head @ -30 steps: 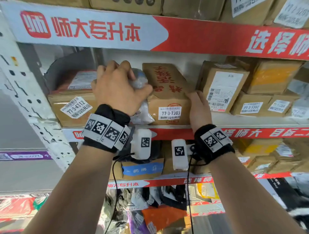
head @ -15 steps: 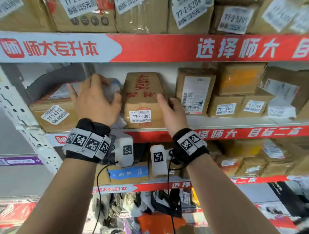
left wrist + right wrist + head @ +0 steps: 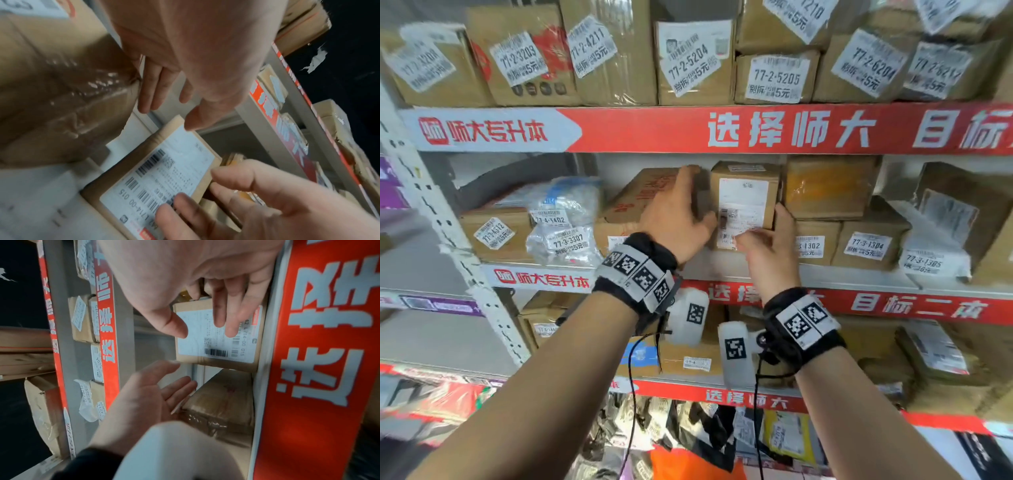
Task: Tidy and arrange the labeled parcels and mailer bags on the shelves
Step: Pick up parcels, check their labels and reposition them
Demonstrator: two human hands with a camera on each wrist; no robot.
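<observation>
A small brown box with a large white shipping label (image 3: 744, 198) (image 3: 180, 162) (image 3: 205, 344) stands on the middle shelf, right of a taped brown box with red characters (image 3: 633, 202) (image 3: 51, 81) (image 3: 224, 395). My left hand (image 3: 678, 216) (image 3: 164, 73) (image 3: 148, 394) reaches into the gap between the two boxes with straight fingers. My right hand (image 3: 767, 246) (image 3: 236, 194) (image 3: 216, 288) lies on the labeled box's lower right corner, fingers flat on the label and thumb by its edge. Clear mailer bags (image 3: 565, 219) sit left of the red-lettered box.
A box labeled 77-3-4312 (image 3: 493, 229) sits at the far left by the perforated upright (image 3: 431, 212). Right of the labeled box stand an orange-taped box (image 3: 828, 185) and small boxes (image 3: 869, 240). Labeled boxes (image 3: 688, 61) pack the shelf above; more parcels fill the shelves below.
My left hand has let go of the mailer bags and moved right, past the red-lettered box. My right hand has left that box's side and moved onto the labeled box.
</observation>
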